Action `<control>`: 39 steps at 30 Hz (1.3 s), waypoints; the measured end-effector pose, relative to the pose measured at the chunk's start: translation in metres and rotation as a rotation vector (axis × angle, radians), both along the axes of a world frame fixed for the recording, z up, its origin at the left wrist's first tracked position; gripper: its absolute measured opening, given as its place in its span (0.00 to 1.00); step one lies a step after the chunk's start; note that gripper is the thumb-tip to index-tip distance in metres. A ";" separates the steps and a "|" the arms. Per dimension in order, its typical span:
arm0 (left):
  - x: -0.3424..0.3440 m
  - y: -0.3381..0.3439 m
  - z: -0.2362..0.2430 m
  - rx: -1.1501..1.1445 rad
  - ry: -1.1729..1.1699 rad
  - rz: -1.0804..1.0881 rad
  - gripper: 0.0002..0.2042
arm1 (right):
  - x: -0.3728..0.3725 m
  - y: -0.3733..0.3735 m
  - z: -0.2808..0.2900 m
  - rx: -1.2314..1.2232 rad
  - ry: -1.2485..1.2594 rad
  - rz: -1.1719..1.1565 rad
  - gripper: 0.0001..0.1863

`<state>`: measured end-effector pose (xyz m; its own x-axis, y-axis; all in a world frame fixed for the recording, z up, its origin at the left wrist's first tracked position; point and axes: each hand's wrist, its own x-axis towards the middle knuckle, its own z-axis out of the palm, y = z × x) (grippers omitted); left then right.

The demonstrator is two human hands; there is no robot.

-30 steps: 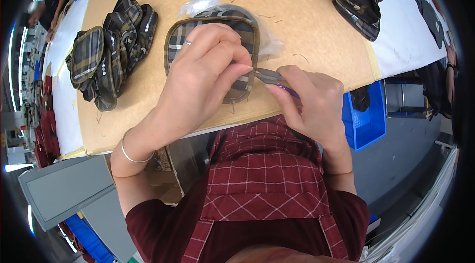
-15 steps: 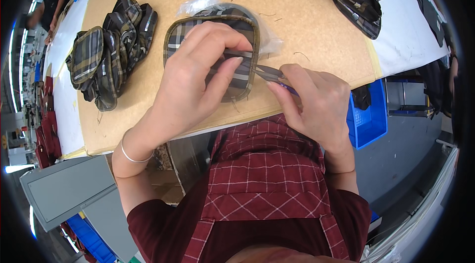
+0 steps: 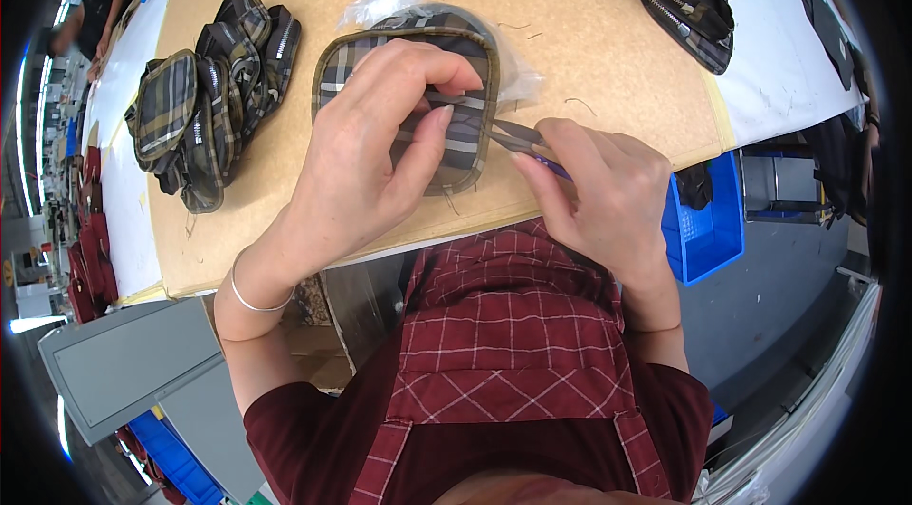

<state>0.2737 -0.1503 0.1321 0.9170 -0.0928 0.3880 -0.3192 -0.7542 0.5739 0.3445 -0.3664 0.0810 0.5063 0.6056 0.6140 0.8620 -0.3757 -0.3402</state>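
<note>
A plaid fabric pouch (image 3: 462, 152) with dark piped edges lies in front of me on the table. My left hand (image 3: 375, 130) rests over it, its fingers curled and its thumb bent down against the cloth; the fingertips farther under are hidden. Between the fingers of my right hand (image 3: 608, 187) is a pair of thread snips (image 3: 518, 136) with dark blades. Their tips reach the pouch's right piped edge. A loose thread (image 3: 452, 205) hangs from the pouch's lower edge. Crumpled clear plastic (image 3: 382, 7) lies behind the pouch.
Several plaid zippered bags are piled at the left (image 3: 214, 111) and the far right (image 3: 679, 1). Thread scraps dot the tan tabletop (image 3: 608, 58). A blue bin (image 3: 712, 244) stands beside the table's right edge. Another person (image 3: 98, 20) is at the far left.
The blades of the thread snips stand slightly farther apart at the pouch's edge. My right hand has shifted very little, and my left hand stays over the pouch.
</note>
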 end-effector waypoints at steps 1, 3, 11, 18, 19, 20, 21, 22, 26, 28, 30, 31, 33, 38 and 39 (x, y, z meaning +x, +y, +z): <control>0.000 0.000 0.000 -0.005 0.000 0.001 0.12 | 0.000 0.000 0.000 -0.001 -0.004 0.003 0.13; 0.000 0.000 -0.001 -0.016 0.001 0.002 0.13 | 0.001 -0.001 -0.001 -0.011 0.005 0.005 0.13; 0.000 0.000 0.000 -0.018 0.004 -0.002 0.13 | 0.005 0.004 -0.004 0.053 0.039 0.060 0.14; -0.001 0.002 0.003 0.055 -0.021 -0.030 0.13 | 0.010 -0.009 0.007 0.155 0.250 0.421 0.15; -0.001 0.000 0.005 0.044 -0.018 -0.046 0.14 | 0.012 -0.010 0.005 0.133 0.213 0.348 0.15; -0.002 -0.002 0.008 0.033 -0.016 -0.062 0.14 | 0.010 -0.011 0.004 0.133 0.242 0.213 0.13; -0.004 -0.004 0.009 0.021 -0.015 -0.073 0.14 | 0.008 -0.011 0.005 0.128 0.286 0.152 0.12; -0.004 -0.006 0.008 0.051 -0.029 -0.064 0.13 | 0.008 -0.013 0.005 0.123 0.331 0.091 0.12; -0.001 -0.009 -0.002 0.133 -0.089 -0.042 0.10 | 0.007 -0.016 0.005 0.036 0.363 0.026 0.10; 0.000 -0.008 -0.005 0.133 -0.094 -0.037 0.07 | 0.006 -0.016 0.004 0.008 0.340 0.049 0.10; 0.000 -0.007 -0.005 0.109 -0.074 -0.026 0.05 | 0.005 -0.013 0.003 -0.005 0.318 0.081 0.11; 0.000 -0.007 -0.005 0.105 -0.067 -0.020 0.05 | 0.006 -0.011 0.002 -0.005 0.299 0.090 0.11; -0.001 -0.008 -0.005 0.098 -0.052 -0.005 0.04 | 0.007 -0.006 -0.001 -0.004 0.261 0.112 0.11; -0.002 -0.006 -0.004 0.089 -0.031 -0.010 0.05 | 0.008 -0.003 0.002 -0.023 0.221 0.146 0.12; -0.002 -0.005 -0.004 0.070 -0.018 -0.011 0.06 | 0.009 -0.005 0.002 -0.036 0.216 0.163 0.11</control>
